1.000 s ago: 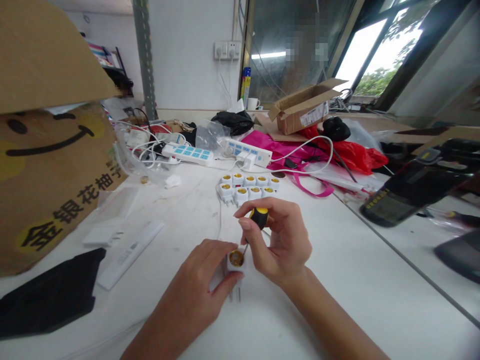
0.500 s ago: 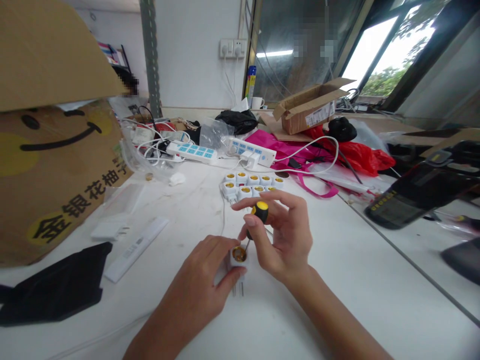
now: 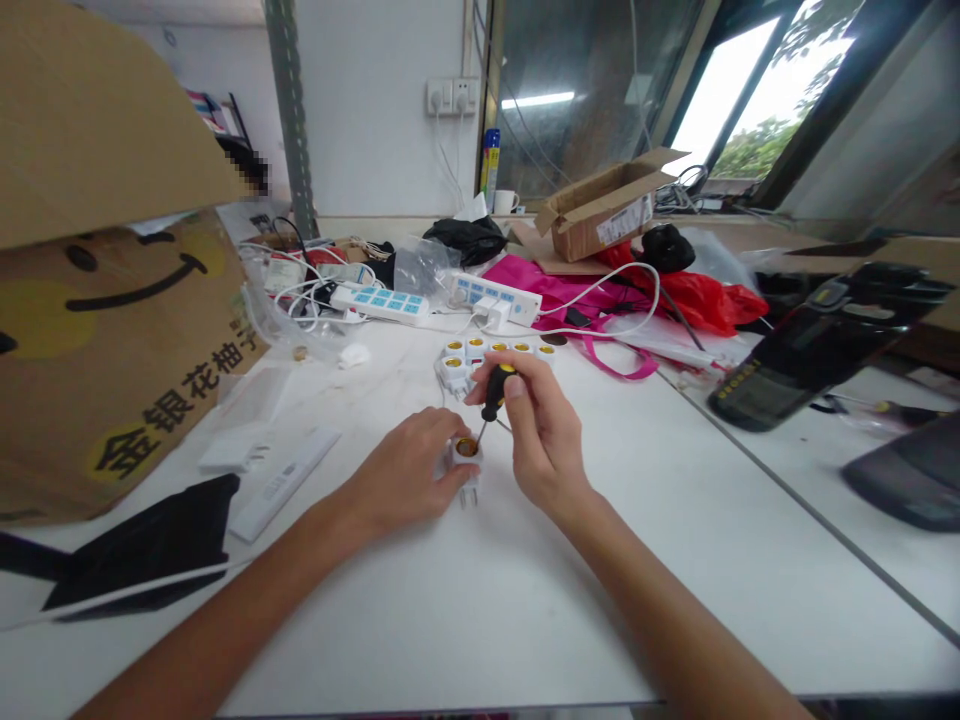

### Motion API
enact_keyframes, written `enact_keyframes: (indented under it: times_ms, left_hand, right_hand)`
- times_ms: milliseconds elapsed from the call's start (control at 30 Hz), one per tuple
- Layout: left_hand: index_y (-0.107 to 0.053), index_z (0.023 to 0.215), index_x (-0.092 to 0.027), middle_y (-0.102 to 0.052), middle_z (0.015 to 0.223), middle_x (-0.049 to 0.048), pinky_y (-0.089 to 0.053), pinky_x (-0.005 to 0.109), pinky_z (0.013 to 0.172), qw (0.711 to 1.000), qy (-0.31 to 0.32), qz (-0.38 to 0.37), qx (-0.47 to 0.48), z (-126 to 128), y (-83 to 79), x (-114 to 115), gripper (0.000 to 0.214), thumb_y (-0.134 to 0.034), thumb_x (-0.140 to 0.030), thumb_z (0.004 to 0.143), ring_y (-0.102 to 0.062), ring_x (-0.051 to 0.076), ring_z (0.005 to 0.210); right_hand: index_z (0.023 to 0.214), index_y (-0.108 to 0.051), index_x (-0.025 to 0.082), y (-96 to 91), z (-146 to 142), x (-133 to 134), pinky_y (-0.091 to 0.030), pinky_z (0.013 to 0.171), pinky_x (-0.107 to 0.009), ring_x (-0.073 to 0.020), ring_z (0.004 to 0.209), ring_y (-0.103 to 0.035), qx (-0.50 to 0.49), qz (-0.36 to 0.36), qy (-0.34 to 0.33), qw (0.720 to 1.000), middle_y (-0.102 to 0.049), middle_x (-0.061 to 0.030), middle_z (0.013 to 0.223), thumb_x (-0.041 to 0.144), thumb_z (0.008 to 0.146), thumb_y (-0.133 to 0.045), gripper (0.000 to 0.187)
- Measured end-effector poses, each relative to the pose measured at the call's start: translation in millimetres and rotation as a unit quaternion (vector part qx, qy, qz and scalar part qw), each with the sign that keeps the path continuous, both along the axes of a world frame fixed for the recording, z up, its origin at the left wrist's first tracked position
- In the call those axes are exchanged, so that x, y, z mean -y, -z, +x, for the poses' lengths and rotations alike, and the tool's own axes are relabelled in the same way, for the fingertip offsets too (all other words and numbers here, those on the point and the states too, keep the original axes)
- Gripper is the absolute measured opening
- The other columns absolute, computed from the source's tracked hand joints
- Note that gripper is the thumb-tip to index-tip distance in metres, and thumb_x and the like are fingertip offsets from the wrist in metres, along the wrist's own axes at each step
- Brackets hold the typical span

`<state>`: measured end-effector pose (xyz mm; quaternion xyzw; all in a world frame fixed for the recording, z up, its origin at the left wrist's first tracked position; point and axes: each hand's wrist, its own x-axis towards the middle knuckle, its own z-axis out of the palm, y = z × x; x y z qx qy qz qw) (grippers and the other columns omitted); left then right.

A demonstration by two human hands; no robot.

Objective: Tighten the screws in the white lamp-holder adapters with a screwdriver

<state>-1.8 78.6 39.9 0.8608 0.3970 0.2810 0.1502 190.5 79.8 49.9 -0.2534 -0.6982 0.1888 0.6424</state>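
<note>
Just left of frame centre, left hand (image 3: 401, 480) closed around a white socket adapter (image 3: 466, 462), pins toward the white table (image 3: 675, 560); beside it, right hand (image 3: 544, 445) pinching a black-and-yellow screwdriver (image 3: 495, 388), tip in the brass socket; spare adapters (image 3: 487, 350) clustered just above.

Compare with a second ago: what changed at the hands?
Both hands sit farther out on the table, arms stretched, nearer the cluster of adapters; the head may have pulled back. Unchanged: left hand holds the white adapter, right hand holds the screwdriver, tip in its socket.
</note>
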Motion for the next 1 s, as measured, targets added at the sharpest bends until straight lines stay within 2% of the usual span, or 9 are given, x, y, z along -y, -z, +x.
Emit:
enact_keyframes:
  times_ms: [167, 300, 400, 500, 567, 667, 800, 900, 1000]
  left_hand:
    - [-0.068, 0.113, -0.022, -0.078, 0.117, 0.0095, -0.058, 0.048, 0.103, 0.996, 0.063, 0.062, 0.001, 0, 8.0, -19, 0.016, -0.074, -0.025, 0.099, -0.072, 0.030, 0.113]
    - [-0.067, 0.110, -0.022, -0.078, 0.113, 0.0079, -0.057, 0.047, 0.103, 0.995, 0.062, 0.071, 0.036, -1, 14.9, -21, 0.014, -0.075, -0.023, 0.098, -0.072, 0.029, 0.113]
    - [-0.067, 0.110, -0.023, -0.077, 0.110, 0.0061, -0.056, 0.046, 0.101, 0.996, 0.044, 0.052, 0.056, -3, 18.5, -18, 0.017, -0.077, -0.021, 0.097, -0.072, 0.028, 0.110]
    - [-0.067, 0.112, -0.023, -0.077, 0.113, 0.0062, -0.057, 0.045, 0.100, 0.995, 0.028, 0.042, 0.081, -5, 20.8, -17, 0.021, -0.079, -0.019, 0.096, -0.072, 0.028, 0.110]
    - [-0.067, 0.110, -0.023, -0.077, 0.111, 0.0063, -0.057, 0.045, 0.098, 0.995, 0.019, 0.039, 0.089, -5, 21.1, -17, 0.022, -0.080, -0.017, 0.094, -0.072, 0.029, 0.109]
    - [-0.067, 0.109, -0.021, -0.077, 0.111, 0.0075, -0.057, 0.047, 0.097, 0.996, 0.008, 0.031, 0.087, -5, 20.3, -17, 0.024, -0.082, -0.015, 0.092, -0.071, 0.030, 0.108]
    - [-0.067, 0.111, -0.020, -0.077, 0.113, 0.0084, -0.056, 0.047, 0.097, 0.996, 0.008, 0.024, 0.088, -4, 20.5, -16, 0.026, -0.084, -0.016, 0.092, -0.070, 0.031, 0.109]
    - [-0.067, 0.111, -0.020, -0.076, 0.113, 0.0078, -0.056, 0.048, 0.097, 0.996, 0.010, 0.022, 0.084, -4, 22.0, -14, 0.026, -0.084, -0.016, 0.093, -0.069, 0.030, 0.109]
    - [-0.067, 0.114, -0.020, -0.076, 0.114, 0.0081, -0.056, 0.050, 0.097, 0.997, 0.001, 0.014, 0.080, -4, 23.6, -13, 0.028, -0.084, -0.015, 0.092, -0.069, 0.031, 0.109]
  right_hand:
    - [0.135, -0.067, 0.025, 3.3, 0, -1, -0.063, 0.088, -0.040, -0.0206, 0.097, -0.072, 0.092, 0.046, 0.060, 0.993, -0.072, -0.0091, 0.116, 0.030, 0.114, -0.058, 0.024]
    - [0.150, -0.056, 0.027, 8.5, 0, -4, -0.062, 0.084, -0.037, -0.0175, 0.089, -0.073, 0.047, 0.014, 0.041, 0.998, -0.072, -0.0057, 0.110, 0.029, 0.117, -0.050, 0.034]
    - [0.138, -0.061, 0.025, 6.0, 2, -11, -0.060, 0.081, -0.037, -0.0176, 0.084, -0.071, 0.032, 0.030, 0.050, 0.998, -0.071, -0.0036, 0.099, 0.029, 0.119, -0.043, 0.027]
    - [0.115, -0.071, 0.024, -0.1, 3, -22, -0.059, 0.079, -0.038, -0.0211, 0.087, -0.070, 0.093, 0.063, 0.082, 0.990, -0.072, -0.0061, 0.098, 0.035, 0.111, -0.065, 0.013]
    - [0.113, -0.075, 0.023, -1.8, 1, -30, -0.059, 0.080, -0.039, -0.0227, 0.089, -0.070, 0.127, 0.060, 0.089, 0.986, -0.074, -0.0073, 0.100, 0.034, 0.106, -0.073, 0.014]
    - [0.132, -0.072, 0.024, 1.4, -5, -38, -0.061, 0.078, -0.037, -0.0189, 0.080, -0.073, 0.080, 0.005, 0.071, 0.994, -0.075, -0.0040, 0.097, 0.031, 0.110, -0.066, 0.023]
    - [0.156, -0.051, 0.031, 6.6, -6, -34, -0.064, 0.078, -0.036, -0.0181, 0.080, -0.077, -0.015, -0.021, 0.004, 1.000, -0.077, -0.0007, 0.095, 0.025, 0.114, -0.061, 0.044]
    - [0.146, -0.061, 0.029, 6.2, 2, -25, -0.063, 0.080, -0.039, -0.0204, 0.092, -0.078, 0.011, -0.024, -0.028, 0.999, -0.078, -0.0061, 0.108, 0.023, 0.116, -0.054, 0.031]
    - [0.136, -0.067, 0.026, 3.8, 10, -19, -0.062, 0.081, -0.041, -0.0214, 0.093, -0.074, 0.023, 0.003, -0.004, 1.000, -0.074, -0.0074, 0.109, 0.020, 0.115, -0.050, 0.028]
